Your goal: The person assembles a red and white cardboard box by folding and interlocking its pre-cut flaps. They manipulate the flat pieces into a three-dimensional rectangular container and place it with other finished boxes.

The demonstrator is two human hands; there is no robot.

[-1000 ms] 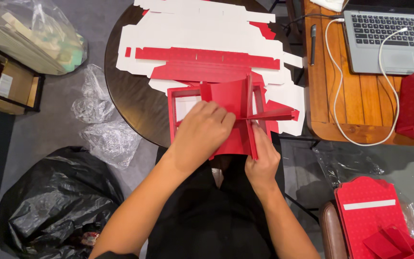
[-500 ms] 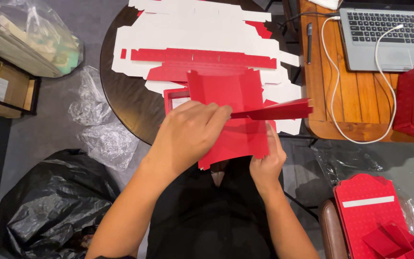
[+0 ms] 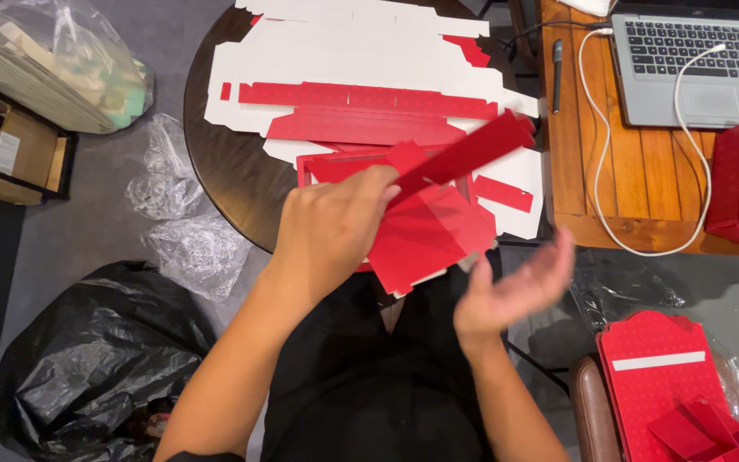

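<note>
My left hand (image 3: 335,227) grips a half-folded red cardboard box (image 3: 434,222), tilted, with a long red flap sticking up to the right. It hangs over the near edge of a dark round table (image 3: 228,167). My right hand (image 3: 515,287) is off the box, palm up and fingers apart, just below and right of it. Flat red and white cardboard blanks (image 3: 361,77) lie stacked on the table behind the box.
A wooden desk (image 3: 575,171) at the right holds a laptop (image 3: 686,64), a white cable and a pen. Finished red boxes (image 3: 677,393) sit at lower right. A black rubbish bag (image 3: 87,359) and clear plastic wrappers (image 3: 190,239) lie on the floor at left.
The right hand has let go of the box and swung out to the right, open. The left hand has lifted and tilted the box, and the long flap has risen.
</note>
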